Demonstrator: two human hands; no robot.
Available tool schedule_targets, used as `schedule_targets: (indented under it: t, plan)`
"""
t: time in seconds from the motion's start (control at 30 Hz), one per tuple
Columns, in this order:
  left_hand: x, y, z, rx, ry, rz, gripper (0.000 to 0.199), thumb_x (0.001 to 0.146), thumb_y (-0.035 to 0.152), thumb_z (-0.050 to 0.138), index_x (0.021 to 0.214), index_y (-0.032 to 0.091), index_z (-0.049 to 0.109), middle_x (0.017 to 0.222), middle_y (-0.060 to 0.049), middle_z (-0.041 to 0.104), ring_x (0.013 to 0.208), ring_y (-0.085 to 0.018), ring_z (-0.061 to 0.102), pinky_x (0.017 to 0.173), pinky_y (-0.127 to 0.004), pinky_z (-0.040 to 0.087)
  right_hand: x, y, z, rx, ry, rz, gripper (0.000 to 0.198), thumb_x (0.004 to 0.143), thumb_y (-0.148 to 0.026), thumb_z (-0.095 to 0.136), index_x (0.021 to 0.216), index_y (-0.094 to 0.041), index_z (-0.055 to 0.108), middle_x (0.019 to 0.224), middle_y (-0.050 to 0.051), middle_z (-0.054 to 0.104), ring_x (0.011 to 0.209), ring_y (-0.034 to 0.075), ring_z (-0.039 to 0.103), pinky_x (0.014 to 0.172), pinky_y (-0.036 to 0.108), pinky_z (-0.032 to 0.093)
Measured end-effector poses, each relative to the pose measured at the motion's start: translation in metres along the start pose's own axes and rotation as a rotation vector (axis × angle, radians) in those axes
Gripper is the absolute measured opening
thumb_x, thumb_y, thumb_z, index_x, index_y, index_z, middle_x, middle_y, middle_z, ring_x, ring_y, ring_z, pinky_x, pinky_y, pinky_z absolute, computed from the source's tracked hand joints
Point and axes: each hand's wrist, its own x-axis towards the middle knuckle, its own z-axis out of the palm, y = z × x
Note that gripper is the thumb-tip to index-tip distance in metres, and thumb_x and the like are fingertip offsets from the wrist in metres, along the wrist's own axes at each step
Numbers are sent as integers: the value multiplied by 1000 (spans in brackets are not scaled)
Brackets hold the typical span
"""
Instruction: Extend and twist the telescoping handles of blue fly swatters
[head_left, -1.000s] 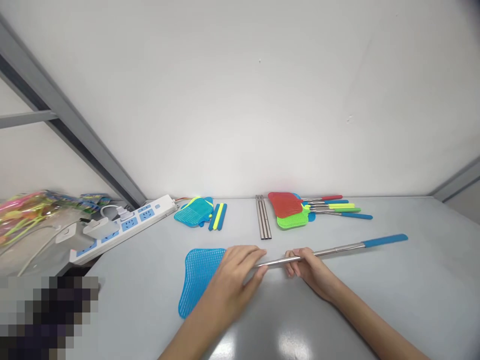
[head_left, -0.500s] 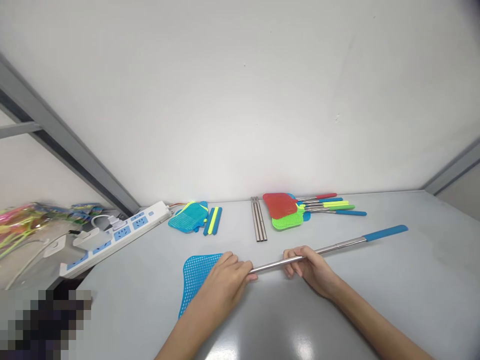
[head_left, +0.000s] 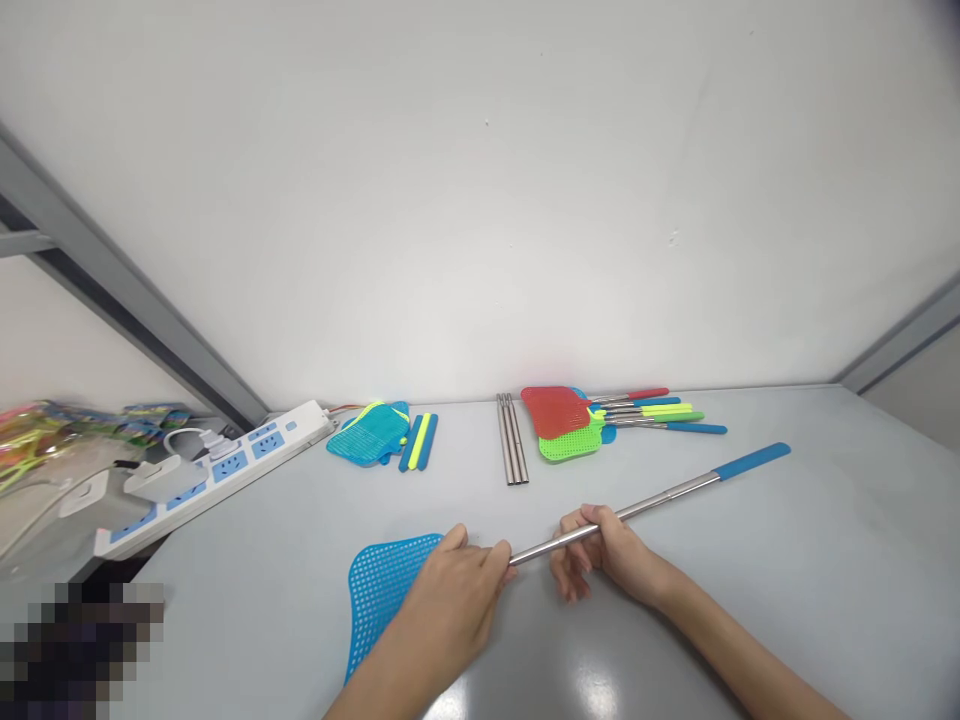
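A fly swatter [head_left: 386,590] with a blue perforated head, a telescopic metal rod and a blue grip lies across both hands, its rod extended and slanting up to the right. My left hand [head_left: 465,590] is closed round the rod close to the head and hides the joint there. Farther along, my right hand [head_left: 600,550] pinches the rod between thumb and fingers, the other fingers curled loosely below. The blue grip [head_left: 752,461] sticks out past it over the table.
Along the wall lie several blue and yellow swatter heads [head_left: 367,436], blue and yellow grips [head_left: 418,442], metal rods [head_left: 512,440] and a pile of assembled swatters [head_left: 559,412]. A power strip [head_left: 247,460] with plugged-in adapters stands left, near bagged colourful items [head_left: 82,430].
Both hands have moved slightly down in view with the swatter. The blue grip has come a little nearer my right hand, and more of the blue head shows.
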Motion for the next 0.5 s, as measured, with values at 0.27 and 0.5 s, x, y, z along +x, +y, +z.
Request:
schedule_targets:
  t: [0.27, 0.5]
  plan:
    - [0, 3, 2, -10, 16, 3, 26, 83, 20, 27, 64, 19, 44, 52, -1, 51, 45, -15, 37, 58, -29, 21, -2, -2, 6, -22, -8, 13, 40, 81, -31, 14, 52, -17, 38, 57, 10, 61, 48, 16, 54, 45, 27, 31]
    - [-2, 8, 2, 33, -4, 9, 26, 84, 18, 24, 67, 19, 43, 55, -1, 53, 51, -15, 42, 59, -29, 25, -2, 3, 10, -9, -19, 64, 42, 81, -34, 13, 53, -17, 39, 58, 10, 61, 48, 17, 54, 40, 25, 31]
